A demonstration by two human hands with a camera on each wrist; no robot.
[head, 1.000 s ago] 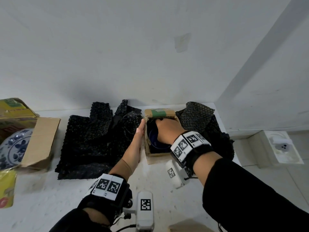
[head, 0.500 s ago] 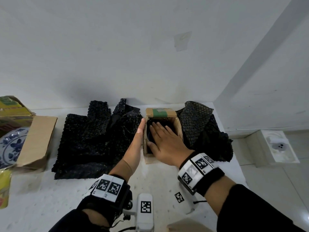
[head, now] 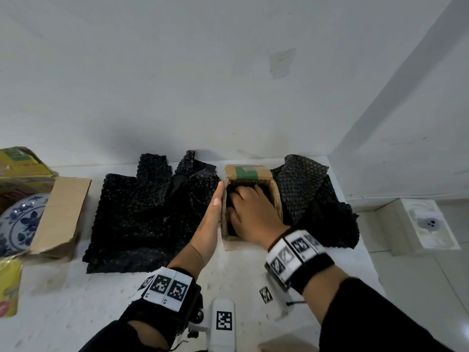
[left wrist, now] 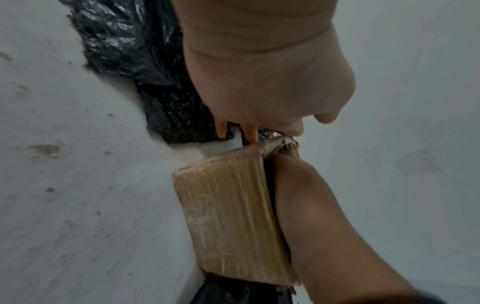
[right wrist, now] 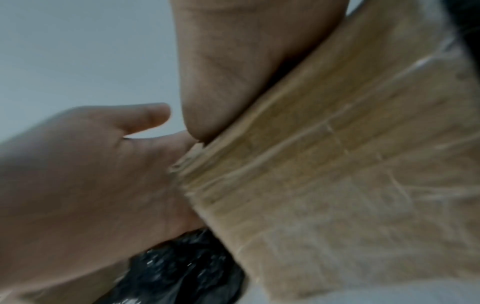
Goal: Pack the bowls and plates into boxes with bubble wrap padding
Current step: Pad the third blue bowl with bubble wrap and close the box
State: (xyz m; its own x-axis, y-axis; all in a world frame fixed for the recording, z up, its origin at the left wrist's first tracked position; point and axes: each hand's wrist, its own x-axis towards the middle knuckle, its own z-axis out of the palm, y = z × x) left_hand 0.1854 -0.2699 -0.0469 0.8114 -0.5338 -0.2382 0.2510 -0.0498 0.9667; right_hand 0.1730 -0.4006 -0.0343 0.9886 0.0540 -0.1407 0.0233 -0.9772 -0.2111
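Observation:
A small cardboard box [head: 276,199] with green tape on its far flap stands on the white table between two heaps of black bubble wrap. My left hand [head: 215,207] lies flat and straight against the box's left wall [left wrist: 228,216], fingertips at its far corner. My right hand [head: 250,212] covers the box opening, with its fingers bent down inside and their tips hidden. What lies in the box is hidden under that hand. In the right wrist view the heel of my right hand [right wrist: 233,72] sits on the box rim [right wrist: 337,185].
Black bubble wrap sheets spread to the left [head: 152,212] and bunch up to the right [head: 314,196] of the box. At the far left a blue-and-white plate [head: 17,224] sits in a bigger open cardboard box [head: 61,214]. The wall is close behind; the table edge falls off at the right.
My right hand came up out of the box, lay flat over the opening, and now bends its fingers down into it again. The left hand has stayed against the box's side.

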